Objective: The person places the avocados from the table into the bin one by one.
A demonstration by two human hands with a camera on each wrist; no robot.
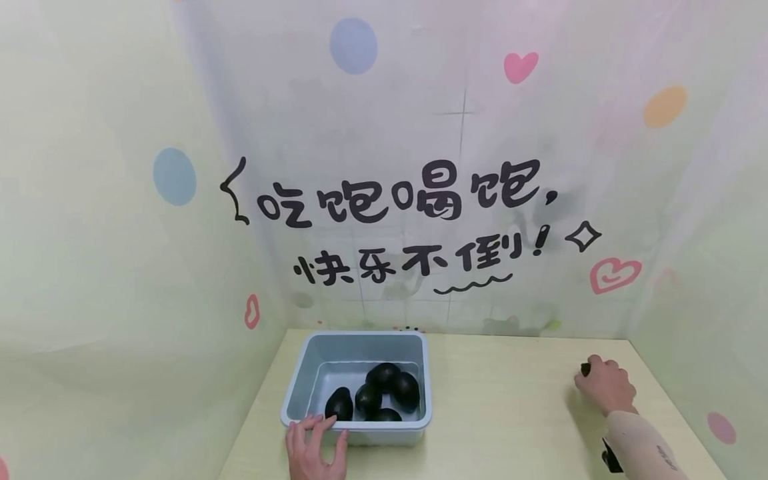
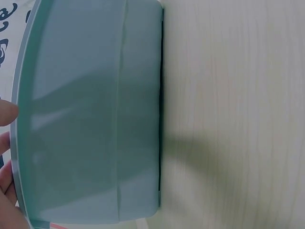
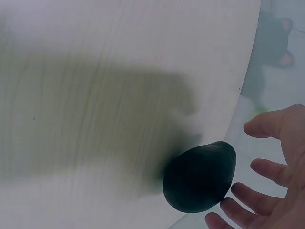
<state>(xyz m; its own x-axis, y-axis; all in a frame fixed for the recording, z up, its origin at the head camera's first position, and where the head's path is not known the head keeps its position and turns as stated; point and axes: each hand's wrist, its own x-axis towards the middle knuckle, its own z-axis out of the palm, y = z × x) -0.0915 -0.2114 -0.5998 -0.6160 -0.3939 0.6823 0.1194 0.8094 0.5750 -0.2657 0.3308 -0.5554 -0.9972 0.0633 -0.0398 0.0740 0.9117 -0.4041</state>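
Observation:
A light blue plastic bin (image 1: 358, 437) sits on the table at left of centre, with several dark avocados (image 1: 369, 399) inside. At its front left, my left hand (image 1: 315, 450) holds the rim, fingers over the edge and thumb against the outer front wall. Far to the right, my right hand (image 1: 607, 387) is at a single dark avocado (image 3: 200, 177), mostly covered by the hand in the head view. In the right wrist view, some fingertips touch or nearly touch this avocado, while the thumb stands apart from it.
The pale wooden table (image 1: 498, 400) extends between the bin and my right hand. A printed cloth backdrop (image 1: 384, 133) with dark lettering, dots and hearts rises behind the table and along both sides. The bin stands close to the back edge.

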